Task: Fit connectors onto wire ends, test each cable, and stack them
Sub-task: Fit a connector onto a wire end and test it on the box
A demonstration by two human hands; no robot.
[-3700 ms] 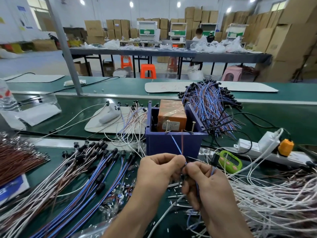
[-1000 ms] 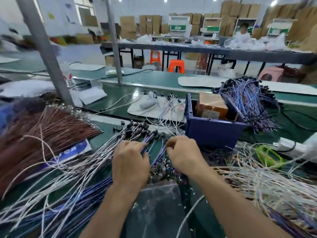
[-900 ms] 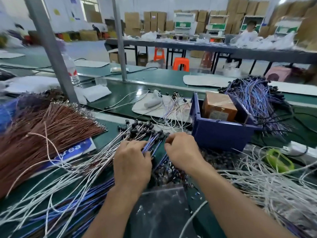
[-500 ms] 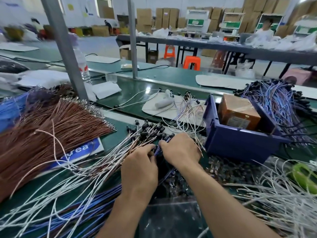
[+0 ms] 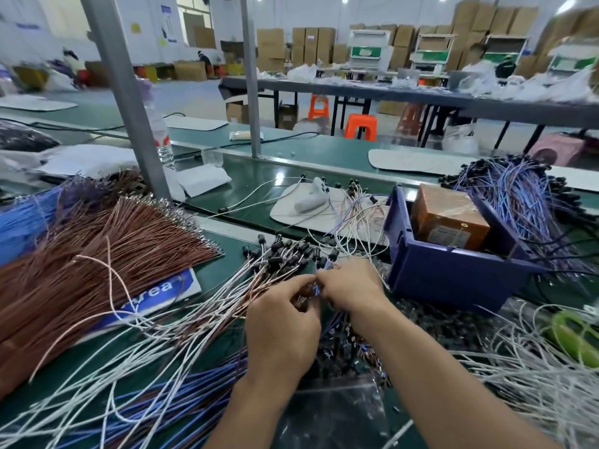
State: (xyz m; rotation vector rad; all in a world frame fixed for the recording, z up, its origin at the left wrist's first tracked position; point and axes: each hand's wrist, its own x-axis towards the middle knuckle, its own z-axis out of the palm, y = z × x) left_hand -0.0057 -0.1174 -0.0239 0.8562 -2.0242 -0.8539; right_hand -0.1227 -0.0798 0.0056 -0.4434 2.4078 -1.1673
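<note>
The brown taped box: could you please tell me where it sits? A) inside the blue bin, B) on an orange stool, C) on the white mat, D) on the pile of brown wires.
A: the brown taped box sits inside the blue bin, with the bin's walls rising around it.

Cables tipped with black connectors lie fanned across the middle of the surface, their white, brown and blue leads trailing to the near left corner. One blue cable is pinched between the left hand and the right hand. Brown wires form a thick sheaf at the left edge; white wires tangle at the right.
</note>
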